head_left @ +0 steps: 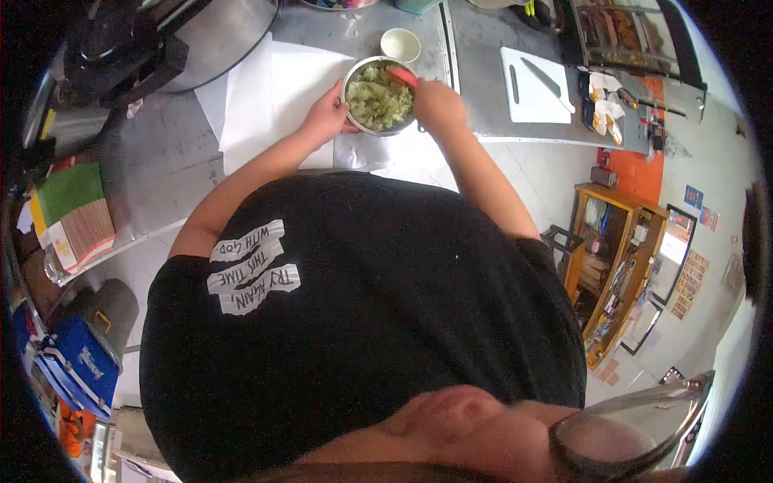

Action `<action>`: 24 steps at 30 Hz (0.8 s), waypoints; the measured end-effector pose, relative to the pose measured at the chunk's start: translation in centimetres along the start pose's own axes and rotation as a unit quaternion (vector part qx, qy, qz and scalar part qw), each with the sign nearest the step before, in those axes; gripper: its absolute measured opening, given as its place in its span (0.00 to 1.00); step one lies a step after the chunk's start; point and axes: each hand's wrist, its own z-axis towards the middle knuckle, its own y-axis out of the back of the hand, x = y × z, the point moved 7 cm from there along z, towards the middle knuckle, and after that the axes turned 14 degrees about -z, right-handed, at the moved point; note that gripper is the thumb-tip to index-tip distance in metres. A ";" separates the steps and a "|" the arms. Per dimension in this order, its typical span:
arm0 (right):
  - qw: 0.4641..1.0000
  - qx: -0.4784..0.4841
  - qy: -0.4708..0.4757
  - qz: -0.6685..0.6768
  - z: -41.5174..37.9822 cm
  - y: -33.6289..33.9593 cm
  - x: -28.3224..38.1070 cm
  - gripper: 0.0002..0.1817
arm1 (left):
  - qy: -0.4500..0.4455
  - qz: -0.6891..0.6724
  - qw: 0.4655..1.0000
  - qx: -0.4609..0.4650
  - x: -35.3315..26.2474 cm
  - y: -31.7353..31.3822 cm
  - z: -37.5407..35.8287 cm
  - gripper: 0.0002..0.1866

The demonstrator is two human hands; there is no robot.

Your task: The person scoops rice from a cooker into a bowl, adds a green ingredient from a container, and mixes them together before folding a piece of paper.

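A round metal bowl (348,107) with chopped green food (377,101) in it is at the front of the metal counter. My left hand (326,117) is closed on the bowl's left rim, thumb at the edge and fingers below. On the other side, my right hand (440,105) is wrapped round a red utensil (403,75), whose end reaches into the green food. A small pale bowl (400,46) stands just behind the metal one. White paper sheets (278,101) lie under my left forearm and to the left of the bowl.
On the right counter, a white cutting board (535,105) bears knives (541,77). A large metal pot (221,44) stands at the back left. Packets (604,105) lie at the right edge. A green and striped cloth or packet (76,209) is at the left.
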 end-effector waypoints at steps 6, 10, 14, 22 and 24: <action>0.995 -0.036 0.016 0.096 0.0 -2.6 2.6 0.23 | -0.008 -0.029 0.999 -0.025 -0.8 -2.3 -1.4 0.35; 0.997 -0.051 0.053 0.022 -2.2 1.6 2.2 0.20 | -0.022 -0.030 0.999 -0.013 -1.1 -3.4 -1.8 0.30; 0.998 -0.032 0.020 0.052 -5.0 1.1 2.8 0.15 | 0.006 -0.069 0.998 0.010 0.3 -2.8 -0.5 0.36; 0.986 -0.112 0.105 0.062 -0.6 0.2 2.9 0.12 | 0.025 -0.065 0.997 0.014 -0.6 -3.5 -1.4 0.36; 0.995 0.064 0.075 0.003 1.6 -0.6 -0.3 0.13 | 0.014 -0.064 0.998 0.018 -0.9 -3.5 -1.1 0.37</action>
